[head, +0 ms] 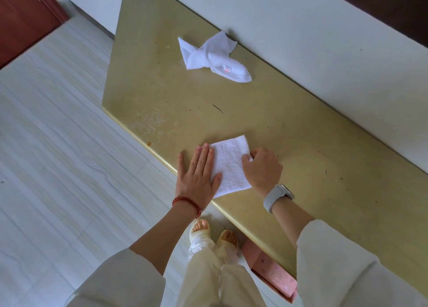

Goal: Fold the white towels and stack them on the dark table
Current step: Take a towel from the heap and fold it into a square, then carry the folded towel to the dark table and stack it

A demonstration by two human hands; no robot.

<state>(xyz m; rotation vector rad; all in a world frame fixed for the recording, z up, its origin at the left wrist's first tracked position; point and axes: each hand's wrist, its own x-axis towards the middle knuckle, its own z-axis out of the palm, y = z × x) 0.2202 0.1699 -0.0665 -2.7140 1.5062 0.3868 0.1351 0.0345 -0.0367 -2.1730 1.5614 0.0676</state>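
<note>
While pinned flat, fluffy square towel [229, 165]

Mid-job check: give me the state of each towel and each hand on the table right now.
Near towel: folded into a small rectangle, lying flat at the table's near edge.
Far towel: unfolded, crumpled, lying loose near the wall, red tag showing.
Left hand: open, palm flat, pressing the near towel's left edge.
Right hand: fingers curled, pinching the near towel's right edge.
Table: holds both towels, no stack yet.

I see soft, even daylight with faint shadows; edges bend wide-angle, slight blur toward ten o'clock.
</note>
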